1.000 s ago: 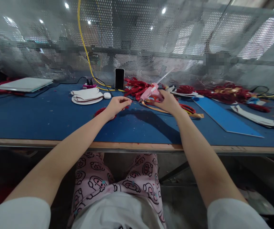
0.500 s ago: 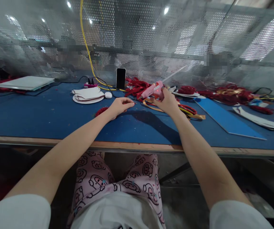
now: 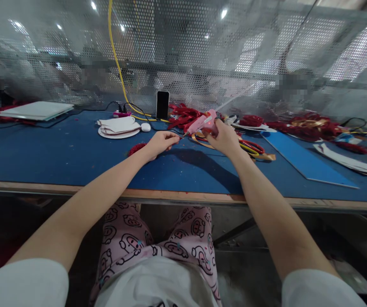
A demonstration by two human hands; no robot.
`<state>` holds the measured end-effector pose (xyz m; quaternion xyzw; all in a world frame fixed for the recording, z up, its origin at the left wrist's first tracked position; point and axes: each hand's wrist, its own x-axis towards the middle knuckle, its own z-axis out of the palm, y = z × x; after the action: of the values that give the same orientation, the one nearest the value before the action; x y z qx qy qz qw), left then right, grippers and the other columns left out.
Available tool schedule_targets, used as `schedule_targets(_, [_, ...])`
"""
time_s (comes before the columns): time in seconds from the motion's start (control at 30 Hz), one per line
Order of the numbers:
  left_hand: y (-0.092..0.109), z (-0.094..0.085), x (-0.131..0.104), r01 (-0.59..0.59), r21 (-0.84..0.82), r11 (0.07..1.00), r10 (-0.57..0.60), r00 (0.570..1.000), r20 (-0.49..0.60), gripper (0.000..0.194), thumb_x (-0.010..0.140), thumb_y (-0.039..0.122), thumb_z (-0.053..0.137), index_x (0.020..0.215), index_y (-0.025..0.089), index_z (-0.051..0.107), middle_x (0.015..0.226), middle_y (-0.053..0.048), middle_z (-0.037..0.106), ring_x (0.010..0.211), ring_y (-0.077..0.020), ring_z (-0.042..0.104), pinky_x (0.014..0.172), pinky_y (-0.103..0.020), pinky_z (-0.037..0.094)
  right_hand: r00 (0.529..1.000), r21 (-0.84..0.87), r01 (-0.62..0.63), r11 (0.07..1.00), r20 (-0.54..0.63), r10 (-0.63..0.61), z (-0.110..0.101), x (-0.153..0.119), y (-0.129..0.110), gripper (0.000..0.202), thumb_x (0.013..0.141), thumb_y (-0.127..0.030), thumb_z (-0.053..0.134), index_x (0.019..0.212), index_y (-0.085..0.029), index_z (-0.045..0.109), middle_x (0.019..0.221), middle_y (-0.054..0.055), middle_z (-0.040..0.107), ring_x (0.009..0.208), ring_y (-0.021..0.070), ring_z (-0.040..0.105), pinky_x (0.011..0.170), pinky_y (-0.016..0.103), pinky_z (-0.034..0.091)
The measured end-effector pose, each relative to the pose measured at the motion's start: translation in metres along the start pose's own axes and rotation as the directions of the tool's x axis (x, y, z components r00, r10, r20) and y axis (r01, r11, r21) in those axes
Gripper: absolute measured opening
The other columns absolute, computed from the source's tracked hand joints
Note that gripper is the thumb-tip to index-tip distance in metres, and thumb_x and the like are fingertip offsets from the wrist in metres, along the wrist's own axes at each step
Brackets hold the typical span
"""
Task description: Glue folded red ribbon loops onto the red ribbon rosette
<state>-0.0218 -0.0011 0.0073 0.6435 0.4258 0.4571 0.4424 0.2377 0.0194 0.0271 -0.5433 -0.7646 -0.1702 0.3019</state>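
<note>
A pink glue gun (image 3: 201, 122) with a long clear glue stick (image 3: 234, 97) out of its back is gripped in my right hand (image 3: 225, 138). Its nozzle points down and left, at the fingertips of my left hand (image 3: 161, 144). There, thumb and fingers are pinched together above the blue table; whatever is between them is too small to make out. A dark red fuzzy piece (image 3: 136, 149) shows beside my left hand, partly hidden by it. Just past my right hand lie scissors with red and yellow handles (image 3: 252, 147) and some gold ribbon (image 3: 268, 157).
Behind my hands, a phone (image 3: 162, 105) stands upright near red ribbons (image 3: 185, 116). White cut pieces (image 3: 119, 128) and a small white case (image 3: 145, 127) are to the left. A blue board (image 3: 305, 160) and white strips (image 3: 345, 159) lie right. Metal mesh (image 3: 196, 55) rises behind.
The glue gun has shifted slightly, and its nozzle tip now shows at my left fingertips. My left hand has stayed nearly in place, still pinched.
</note>
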Motion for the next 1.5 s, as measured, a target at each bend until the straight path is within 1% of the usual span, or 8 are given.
schedule_targets(0.1, [0.0006, -0.0006, -0.0003, -0.005, 0.001, 1.0, 0.005, 1.0, 0.0, 0.008, 0.088, 0.019, 0.067, 0.09, 0.011, 0.071, 0.077, -0.002, 0.067, 0.05, -0.0041, 0.043, 0.051, -0.021, 0.034, 1.0, 0.002, 0.004, 1.0, 0.016, -0.004, -0.0013, 0.0004, -0.0029, 0.036, 0.091, -0.051, 0.054, 0.104, -0.017, 0.058, 0.079, 0.014, 0.066, 0.08, 0.032, 0.06, 0.066, 0.037, 0.036])
schedule_targets(0.27, [0.0004, -0.0012, -0.0002, -0.007, -0.011, 1.0, 0.007, 1.0, -0.016, 0.01, 0.088, 0.022, 0.067, 0.091, 0.012, 0.071, 0.077, -0.002, 0.067, 0.051, -0.0049, 0.043, 0.052, -0.021, 0.036, 1.0, -0.003, -0.015, 1.0, 0.005, 0.015, -0.002, 0.0002, -0.0056, 0.037, 0.089, -0.051, 0.055, 0.105, -0.017, 0.059, 0.082, 0.015, 0.066, 0.081, 0.0334, 0.061, 0.066, 0.037, 0.037])
schedule_targets(0.63, [-0.0001, -0.0018, 0.0009, -0.005, -0.024, 1.0, 0.005, 1.0, -0.006, 0.008, 0.09, 0.019, 0.066, 0.09, 0.013, 0.07, 0.077, -0.002, 0.066, 0.051, -0.0046, 0.043, 0.052, -0.021, 0.035, 0.999, -0.001, -0.047, 0.999, 0.022, 0.047, -0.0027, 0.0006, -0.0058, 0.037, 0.089, -0.05, 0.056, 0.106, -0.017, 0.059, 0.083, 0.015, 0.066, 0.085, 0.0345, 0.062, 0.069, 0.039, 0.04])
schedule_targets(0.97, [0.0006, -0.0021, -0.0002, -0.002, -0.032, 0.999, 0.001, 1.0, -0.006, 0.01, 0.089, 0.022, 0.067, 0.09, 0.013, 0.071, 0.079, -0.003, 0.068, 0.053, -0.0051, 0.044, 0.052, -0.022, 0.036, 1.0, 0.021, -0.01, 1.0, -0.018, 0.01, 0.0012, -0.0001, -0.0015, 0.04, 0.09, -0.054, 0.054, 0.106, -0.018, 0.06, 0.079, 0.014, 0.065, 0.08, 0.0333, 0.061, 0.066, 0.038, 0.039])
schedule_targets(1.13, [0.0016, -0.0019, -0.0004, 0.008, -0.039, 0.999, -0.009, 1.0, -0.005, 0.009, 0.089, 0.02, 0.066, 0.09, 0.012, 0.07, 0.078, -0.003, 0.067, 0.052, -0.0051, 0.044, 0.052, -0.021, 0.035, 1.0, 0.008, -0.009, 1.0, -0.011, 0.009, -0.0004, 0.0004, -0.0021, 0.035, 0.09, -0.049, 0.055, 0.104, -0.018, 0.06, 0.081, 0.014, 0.066, 0.08, 0.0326, 0.061, 0.066, 0.038, 0.038])
schedule_targets(1.27, [0.0008, -0.002, 0.0003, -0.009, -0.048, 0.999, 0.009, 1.0, 0.003, 0.009, 0.089, 0.02, 0.066, 0.09, 0.012, 0.07, 0.078, -0.003, 0.066, 0.052, -0.0049, 0.043, 0.052, -0.021, 0.034, 1.0, -0.007, -0.013, 1.0, 0.007, 0.013, -0.0013, 0.0007, -0.0026, 0.031, 0.089, -0.045, 0.055, 0.103, -0.018, 0.06, 0.083, 0.015, 0.067, 0.08, 0.0326, 0.062, 0.065, 0.038, 0.038])
schedule_targets(1.5, [-0.0005, -0.0022, 0.0008, -0.006, -0.03, 1.0, 0.006, 1.0, 0.001, 0.009, 0.089, 0.02, 0.066, 0.091, 0.012, 0.07, 0.078, -0.003, 0.067, 0.052, -0.0049, 0.043, 0.052, -0.021, 0.035, 1.0, -0.013, 0.006, 1.0, -0.026, -0.007, 0.0012, 0.0006, -0.0004, 0.031, 0.088, -0.045, 0.056, 0.104, -0.018, 0.06, 0.081, 0.015, 0.068, 0.079, 0.0327, 0.062, 0.064, 0.038, 0.038])
